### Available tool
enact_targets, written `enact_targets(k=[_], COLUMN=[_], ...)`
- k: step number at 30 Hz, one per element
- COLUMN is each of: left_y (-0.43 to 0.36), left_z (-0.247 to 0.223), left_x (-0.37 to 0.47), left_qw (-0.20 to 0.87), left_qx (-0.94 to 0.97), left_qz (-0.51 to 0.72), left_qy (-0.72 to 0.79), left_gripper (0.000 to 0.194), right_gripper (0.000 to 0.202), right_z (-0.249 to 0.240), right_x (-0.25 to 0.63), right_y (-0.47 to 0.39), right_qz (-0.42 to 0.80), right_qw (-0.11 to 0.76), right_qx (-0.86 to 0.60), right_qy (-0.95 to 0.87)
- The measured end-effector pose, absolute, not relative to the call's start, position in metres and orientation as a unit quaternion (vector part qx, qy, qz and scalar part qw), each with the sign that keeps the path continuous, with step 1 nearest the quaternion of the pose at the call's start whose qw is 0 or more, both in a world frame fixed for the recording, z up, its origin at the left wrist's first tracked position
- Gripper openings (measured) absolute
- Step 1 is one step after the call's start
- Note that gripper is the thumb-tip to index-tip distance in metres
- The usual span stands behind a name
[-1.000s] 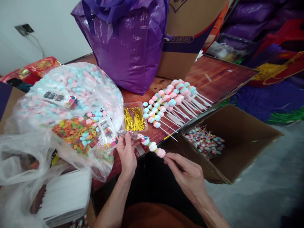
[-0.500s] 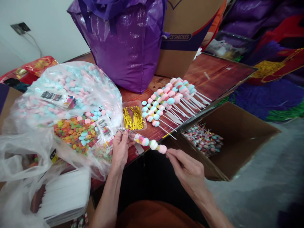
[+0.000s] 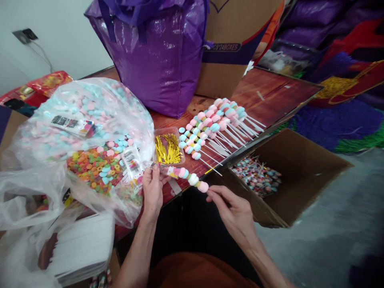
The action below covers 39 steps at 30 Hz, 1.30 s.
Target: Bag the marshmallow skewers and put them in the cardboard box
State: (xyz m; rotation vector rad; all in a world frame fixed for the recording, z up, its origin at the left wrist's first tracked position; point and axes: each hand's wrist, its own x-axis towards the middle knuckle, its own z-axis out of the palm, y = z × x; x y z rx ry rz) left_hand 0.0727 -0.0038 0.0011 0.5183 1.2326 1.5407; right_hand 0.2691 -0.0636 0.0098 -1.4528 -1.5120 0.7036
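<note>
A skewer of pink, white, blue and green candies (image 3: pixel 193 179) hangs between my hands over the table's front edge. My left hand (image 3: pixel 153 186) pinches the clear printed wrapper (image 3: pixel 173 172) that covers its upper left part. At the lower right end, my right hand (image 3: pixel 232 206) grips the stick just past a pink candy. Behind them, a clear tray (image 3: pixel 168 147) holds gold twist ties. A row of candy skewers (image 3: pixel 214 120) lies to its right, white sticks pointing right. More printed wrappers (image 3: pixel 134 163) rest on the candy bag left of the tray.
A large clear bag of candies (image 3: pixel 90 104) covers the table's left side. A purple bag (image 3: pixel 159 60) and a cardboard box (image 3: pixel 223 76) stand behind. An open carton (image 3: pixel 300 180) with wrapped skewers is at the right, below the table. White sticks (image 3: pixel 82 244) fill a container lower left.
My right hand has moved slightly left and up with the stick end. The candies sit slightly farther left, closer to my left hand, which has hardly moved.
</note>
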Motion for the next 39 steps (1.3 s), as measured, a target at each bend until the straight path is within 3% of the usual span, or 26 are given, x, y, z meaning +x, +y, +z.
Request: enact_targets(k=[7, 13, 24, 39], left_y=[-0.007, -0.012, -0.012, -0.012], left_z=[0.001, 0.001, -0.003, -0.001], left_x=[0.076, 0.092, 0.086, 0.082], left_qw=[0.528, 0.474, 0.482, 0.467], left_qx=[0.209, 0.159, 0.156, 0.203], left_qz=[0.638, 0.703, 0.708, 0.682], left_qy=[0.520, 0.506, 0.492, 0.525], left_gripper=[0.038, 0.036, 0.035, 0.037], right_gripper=[0.011, 0.013, 0.013, 0.019], right_z=[0.006, 0.000, 0.001, -0.001], right_x=[0.264, 0.255, 0.265, 0.267], right_y=[-0.067, -0.075, -0.069, -0.063], right_qz=[0.229, 0.139, 0.235, 0.326], right_qw=[0.454, 0.454, 0.474, 0.449], right_qx=[-0.569, -0.550, -0.501, -0.545], right_qy=[-0.646, -0.687, -0.685, -0.629])
